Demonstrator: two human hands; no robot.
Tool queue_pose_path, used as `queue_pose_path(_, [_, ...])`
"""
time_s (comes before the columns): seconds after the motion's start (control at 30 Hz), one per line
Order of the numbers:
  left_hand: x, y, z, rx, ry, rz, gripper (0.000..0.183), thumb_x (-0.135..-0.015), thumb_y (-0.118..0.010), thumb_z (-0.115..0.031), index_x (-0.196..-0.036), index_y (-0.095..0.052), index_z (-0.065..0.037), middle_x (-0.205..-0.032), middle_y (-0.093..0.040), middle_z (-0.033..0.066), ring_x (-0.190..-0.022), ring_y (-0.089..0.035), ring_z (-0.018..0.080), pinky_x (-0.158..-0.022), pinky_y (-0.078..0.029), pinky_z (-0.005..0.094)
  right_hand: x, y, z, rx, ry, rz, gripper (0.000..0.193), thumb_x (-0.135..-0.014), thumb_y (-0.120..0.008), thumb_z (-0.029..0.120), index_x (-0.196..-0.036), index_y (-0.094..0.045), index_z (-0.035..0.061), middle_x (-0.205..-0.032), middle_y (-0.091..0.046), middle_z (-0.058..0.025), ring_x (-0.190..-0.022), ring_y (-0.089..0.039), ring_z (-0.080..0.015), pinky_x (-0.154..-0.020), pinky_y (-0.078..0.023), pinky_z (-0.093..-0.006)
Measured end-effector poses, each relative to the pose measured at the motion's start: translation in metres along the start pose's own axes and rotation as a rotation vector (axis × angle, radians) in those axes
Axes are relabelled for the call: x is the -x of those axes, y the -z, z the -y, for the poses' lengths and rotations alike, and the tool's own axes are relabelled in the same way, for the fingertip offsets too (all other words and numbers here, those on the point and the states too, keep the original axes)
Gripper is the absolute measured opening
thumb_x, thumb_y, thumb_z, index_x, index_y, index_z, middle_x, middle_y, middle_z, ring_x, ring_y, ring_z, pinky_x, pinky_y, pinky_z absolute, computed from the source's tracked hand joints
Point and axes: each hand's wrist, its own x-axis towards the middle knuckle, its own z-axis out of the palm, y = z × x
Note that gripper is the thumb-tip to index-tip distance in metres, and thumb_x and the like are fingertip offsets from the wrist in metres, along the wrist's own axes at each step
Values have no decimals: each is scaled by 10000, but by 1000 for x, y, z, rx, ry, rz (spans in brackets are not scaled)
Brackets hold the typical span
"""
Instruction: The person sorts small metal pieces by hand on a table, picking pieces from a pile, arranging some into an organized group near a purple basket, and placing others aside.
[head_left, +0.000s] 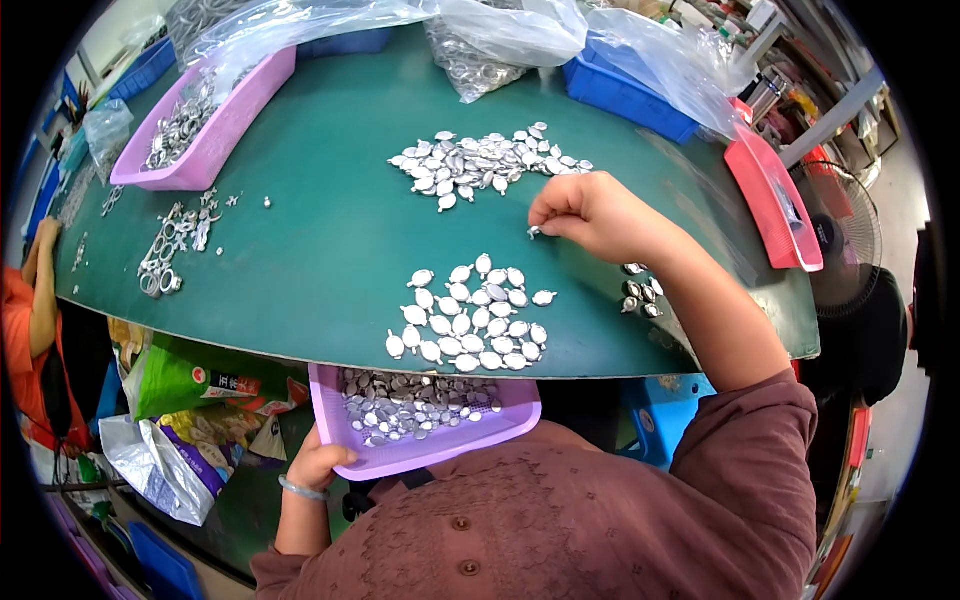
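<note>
My left hand [316,462] grips the left side of a light purple plastic basket [425,457], which sits at the table's near edge above my lap. Many small silvery oval pieces [415,405] lie inside it. Over the green table [330,230], my right hand [598,215] is closed in a pinch on a small silvery metal piece [534,232], mostly hidden by the fingertips. Just beyond that hand spreads a heap of oval metal pieces with small end tabs [480,162]. Nearer to me, a looser group of similar ovals [470,318] lies just past the basket.
A few darker ovals [640,290] lie beside my right forearm. At left stand a pink-purple bin [230,115] of metal parts and loose rings [160,270]. A blue bin [630,98], red tray [765,195] and fan [845,240] are at right. Another person's arm [42,290] shows far left.
</note>
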Motion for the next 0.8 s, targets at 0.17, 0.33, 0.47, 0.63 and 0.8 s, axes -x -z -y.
queue_pose_path(0.17, [0,-6,-4,25,-4,-14,706,-547,-607,-1,-1219,-389,12,-1047,-534,90,-948,-531,219,-822,-431,323,28,33,-4,214,-38,188,129,-711,-589,9,-831,-617,45,-764,-606,-116,-724,-583,-253,-663,-459,-337])
queue_pose_path(0.33, [-1,-3,-1,20,5,-27,685,-548,-593,17,-1205,-399,9,-1026,-539,87,-930,-537,218,-816,-434,325,35,52,0,415,-81,420,150,-724,-602,56,-873,-623,56,-764,-554,-79,-741,-551,-252,-662,-452,-352])
queue_pose_path(0.47, [-3,-2,-1,29,17,-8,679,-547,-586,25,-1201,-401,10,-1021,-541,85,-924,-539,215,-814,-435,325,4,29,-5,325,55,178,243,-747,-573,35,-985,-613,60,-807,-561,-108,-763,-553,-282,-705,-455,-355])
queue_pose_path(0.63, [0,-10,-6,-36,-4,-82,641,-528,-560,-38,-1155,-442,28,-1008,-545,104,-922,-542,235,-827,-436,328,-29,2,-9,339,146,-10,307,-770,-548,45,-1073,-593,70,-957,-607,-154,-910,-569,-326,-809,-450,-386])
queue_pose_path(0.8, [0,-11,-7,-15,-9,-70,625,-526,-556,-35,-1140,-458,30,-995,-550,105,-905,-544,233,-809,-444,324,-25,2,-7,266,155,119,310,-765,-546,14,-1070,-589,43,-968,-598,-146,-867,-577,-304,-780,-457,-366])
